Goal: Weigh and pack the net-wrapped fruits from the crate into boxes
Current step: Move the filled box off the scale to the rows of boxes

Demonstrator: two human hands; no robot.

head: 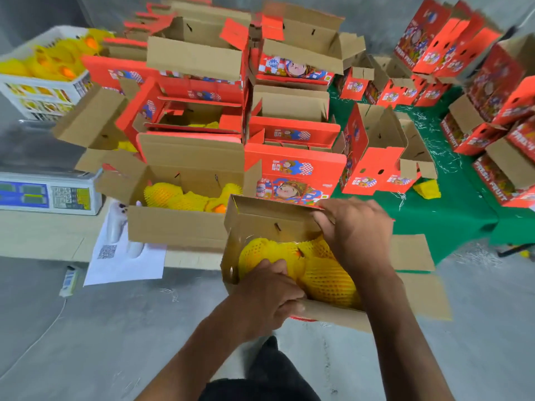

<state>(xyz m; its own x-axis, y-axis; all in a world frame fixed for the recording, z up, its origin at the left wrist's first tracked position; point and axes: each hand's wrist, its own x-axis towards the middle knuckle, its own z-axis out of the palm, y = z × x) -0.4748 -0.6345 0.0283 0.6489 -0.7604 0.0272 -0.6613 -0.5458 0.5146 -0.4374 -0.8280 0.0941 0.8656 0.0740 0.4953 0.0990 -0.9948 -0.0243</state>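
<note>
Head view: net-wrapped fruits [324, 273] are being pressed into the nearest box [260, 224] by the gripping left hand [269, 296] while its flap is being grasped by the right hand [353, 230], filled boxes [176, 224] being seen beyond, and the crate [43, 82] still being partly full.

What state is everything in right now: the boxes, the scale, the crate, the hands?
Near box: open, net-wrapped fruits inside.
Left hand: grips the near wall.
Right hand: holds the far flap.
Second box: open, holds fruit.
Scale: pan hidden.
Crate: holds fruit.
</note>
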